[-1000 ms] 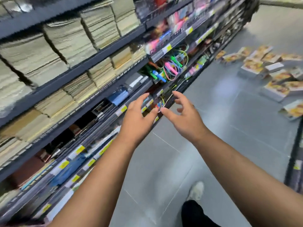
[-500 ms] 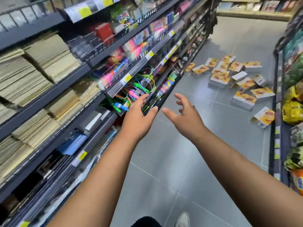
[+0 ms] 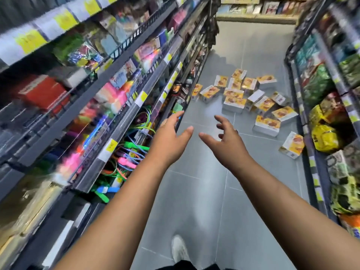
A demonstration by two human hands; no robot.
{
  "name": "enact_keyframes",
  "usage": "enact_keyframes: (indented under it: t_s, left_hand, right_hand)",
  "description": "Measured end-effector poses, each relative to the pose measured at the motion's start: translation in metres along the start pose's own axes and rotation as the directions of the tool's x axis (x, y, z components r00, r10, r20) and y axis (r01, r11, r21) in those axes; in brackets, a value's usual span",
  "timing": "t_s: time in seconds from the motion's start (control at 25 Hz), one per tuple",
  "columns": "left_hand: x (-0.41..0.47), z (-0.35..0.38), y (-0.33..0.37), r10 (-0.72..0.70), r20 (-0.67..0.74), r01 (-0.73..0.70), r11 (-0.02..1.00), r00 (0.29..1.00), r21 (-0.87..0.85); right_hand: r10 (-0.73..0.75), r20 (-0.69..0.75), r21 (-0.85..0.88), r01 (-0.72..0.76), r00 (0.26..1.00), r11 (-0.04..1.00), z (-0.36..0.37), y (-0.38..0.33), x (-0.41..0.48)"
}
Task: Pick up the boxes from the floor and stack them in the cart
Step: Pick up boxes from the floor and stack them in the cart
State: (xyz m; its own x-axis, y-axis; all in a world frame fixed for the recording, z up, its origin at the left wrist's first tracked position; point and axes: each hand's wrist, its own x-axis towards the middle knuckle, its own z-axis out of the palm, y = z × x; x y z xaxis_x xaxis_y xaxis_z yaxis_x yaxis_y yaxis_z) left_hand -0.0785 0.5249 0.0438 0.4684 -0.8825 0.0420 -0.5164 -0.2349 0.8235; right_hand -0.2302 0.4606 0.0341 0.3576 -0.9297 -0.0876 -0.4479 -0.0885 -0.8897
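Left hand [image 3: 171, 140] and right hand [image 3: 228, 146] stay spread, empty; boxes [image 3: 233, 103] on the floor [image 3: 196, 193] now slightly nearer, print unreadable.

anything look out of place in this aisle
Yes: yellow boxes lie strewn across the grey floor ahead, at all angles and partly piled on one another, one stray beside the right-hand shelving.

No writing can be read: the yellow-and-white price tags [image 3: 110, 148] along the shelf edges [image 3: 124, 114] are smeared by blur, and the print on the orange boxes [image 3: 266, 124] on the floor [image 3: 194, 191] and on the shelved packets [image 3: 323, 137] is too small.
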Motion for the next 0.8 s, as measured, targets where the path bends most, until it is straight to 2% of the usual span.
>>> enact_keyframes:
  t_s: [0.2,0.4,0.52,0.68,0.8]
  left_hand:
    - [0.121,0.02,0.012,0.049,0.125,-0.047,0.999,0.991,-0.02]
    - [0.237,0.075,0.026,0.09,0.204,-0.094,0.995,0.975,0.012]
    - [0.31,0.112,0.039,0.107,0.219,-0.108,0.994,0.97,-0.006]
    - [0.406,0.163,0.068,0.042,0.251,-0.04,0.999,0.967,-0.015]
    - [0.467,0.191,0.083,0.053,0.271,-0.059,0.998,0.961,0.015]
  right_hand:
    - [0.068,-0.116,0.017,-0.067,0.991,0.998,-0.015,-0.007,0.099]
    - [0.127,-0.187,0.029,-0.124,0.974,0.992,-0.047,0.016,0.21]
    - [0.143,-0.204,0.022,-0.142,0.969,0.99,-0.075,0.034,0.284]
    - [0.152,-0.2,0.025,-0.15,0.968,0.988,-0.124,0.047,0.394]
    - [0.152,-0.207,0.008,-0.154,0.966,0.988,-0.149,0.057,0.464]
